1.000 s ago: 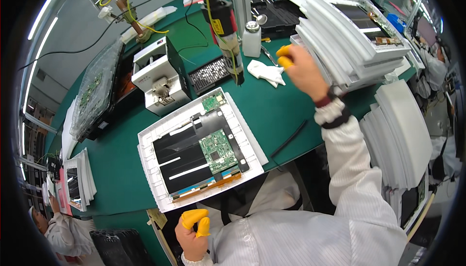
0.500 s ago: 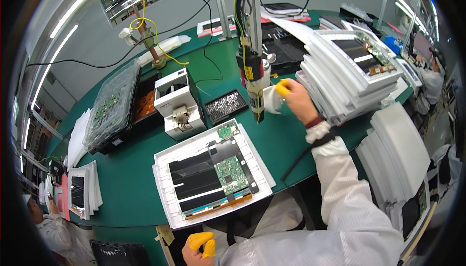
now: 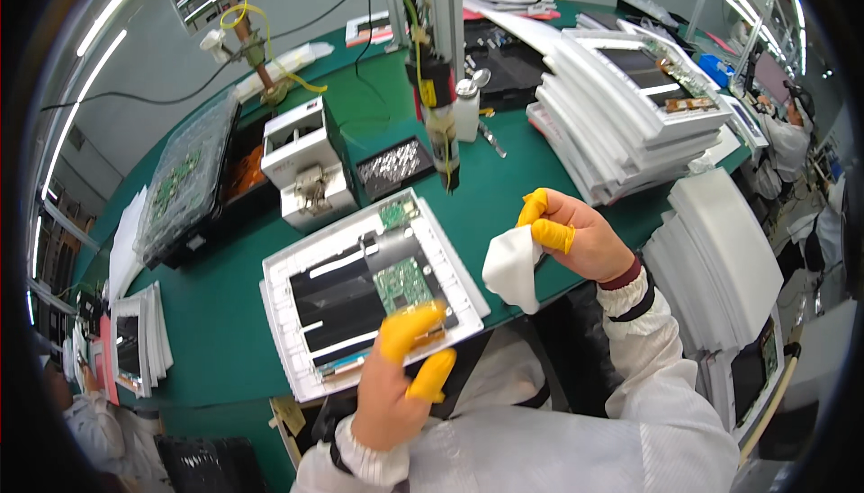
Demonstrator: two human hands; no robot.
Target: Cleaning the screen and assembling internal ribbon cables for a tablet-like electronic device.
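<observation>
A white wiping cloth (image 3: 511,270) hangs from my right hand (image 3: 583,237), pinched between thumb and forefinger in yellow finger cots. The hand is in the air, right of a white-framed display panel (image 3: 286,345) that lies on the bench. My left hand (image 3: 396,394) is over the panel's near edge, its yellow-capped thumb and finger spread with nothing between them. Slightly blurred, it hides part of that edge. On the panel's dark back sit a green circuit board (image 3: 401,282) and a smaller green board (image 3: 396,214) near the far corner.
Behind the panel stand a white screw feeder (image 3: 301,156), a black tray of small screws (image 3: 393,167) and a hanging electric screwdriver (image 3: 445,133). A white bottle (image 3: 466,113) is beyond. Stacked panels (image 3: 621,124) and white foam sheets (image 3: 715,259) rise at right; a clear-lidded box (image 3: 184,187) is left.
My right hand has come back toward me, lifting the white cloth off the bench by the bottle. My left hand has risen from below the bench edge and opened over the panel.
</observation>
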